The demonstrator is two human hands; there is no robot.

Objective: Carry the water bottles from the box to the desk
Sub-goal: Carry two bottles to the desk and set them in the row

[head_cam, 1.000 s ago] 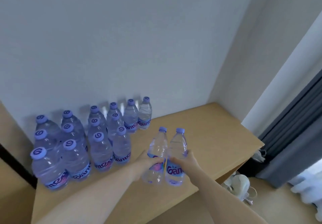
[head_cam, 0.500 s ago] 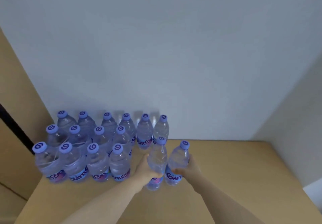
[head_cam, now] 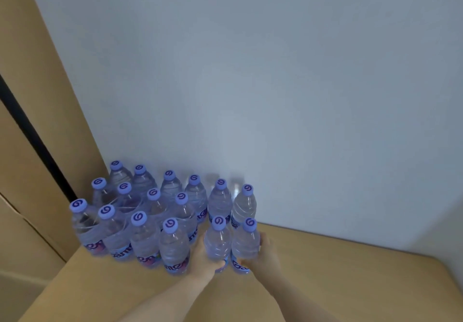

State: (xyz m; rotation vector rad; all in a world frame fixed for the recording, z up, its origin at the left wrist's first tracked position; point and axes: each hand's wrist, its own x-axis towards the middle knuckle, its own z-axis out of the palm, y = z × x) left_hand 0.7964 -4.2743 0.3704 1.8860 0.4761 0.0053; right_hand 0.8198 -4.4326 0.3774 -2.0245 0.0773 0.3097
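Your left hand (head_cam: 203, 259) grasps one bottle (head_cam: 217, 242) and your right hand (head_cam: 263, 256) grasps the bottle beside it (head_cam: 246, 242). Both are upright at the desk (head_cam: 350, 279), at the right end of the front row of the cluster of bottles (head_cam: 140, 216). Whether their bases have landed, I cannot tell. The front bottle (head_cam: 174, 246) at nine o'clock of your left hand sits just beside your knuckles; pulling that hand out sideways could knock it into its neighbours. Letting go early could topple either bottle.
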